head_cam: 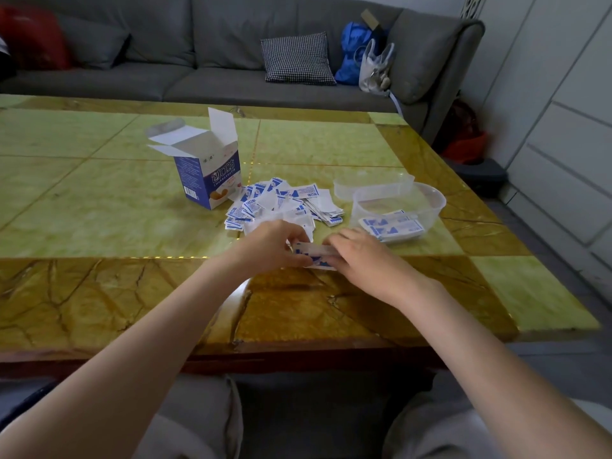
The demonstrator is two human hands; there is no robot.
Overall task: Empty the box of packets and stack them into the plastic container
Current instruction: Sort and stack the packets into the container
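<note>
My left hand (pixel 271 245) and right hand (pixel 359 256) pinch a small stack of packets (pixel 314 256) between them, near the table's (pixel 99 293) front edge. The loose pile (pixel 281 203) lies just beyond, between the opened box (pixel 208 170) and the plastic container (pixel 397 207), which holds several packets. My fingers hide the stack's ends.

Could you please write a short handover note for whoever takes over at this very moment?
Hands: left hand and right hand together grip a small stack of packets just above the table.
Things: the box stands open, left of the loose pile. The container sits right of the pile, with some packets already stacked inside. Its lid lies behind it.
Done: box seems emptied; first packets stacked.
Left: place the held stack, then stack the pile.
</note>
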